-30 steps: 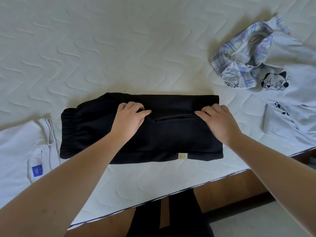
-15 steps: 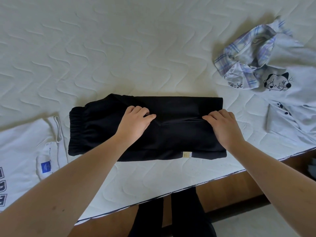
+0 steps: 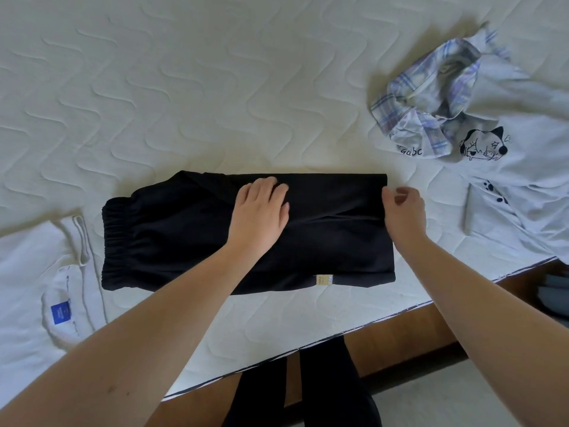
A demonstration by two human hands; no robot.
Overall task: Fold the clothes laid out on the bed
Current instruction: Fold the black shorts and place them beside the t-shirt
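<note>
Vs half a sec ago: left hand [image 3: 260, 215] has slid farther up, now flat w/ fingers straight, pressing mid-top of the folded black fabric trousers [image 3: 323, 241]. Right hand [image 3: 403, 212] has moved off the cloth to the trousers' right edge; fingers loosely curled, thumb at the edge. Can't tell if it's pinching fabric or just touching.

Trousers lie centre of the white quilted mattress [image 3: 184, 87], near its front edge, elastic waistband to the left, small tan label [image 3: 324, 279] on the near hem.

Hidden/cut: left forearm covers part of the trousers' near-left area. White t-shirt w/ blue neck tag [image 3: 37, 272] cut off at left frame edge. Pale shirt w/ plaid collar + cat print [image 3: 523, 180] runs off the right edge.

Wooden bed frame [image 3: 415, 334] below the mattress edge; person's dark-clad legs [image 3: 308, 389] at bottom.
</note>
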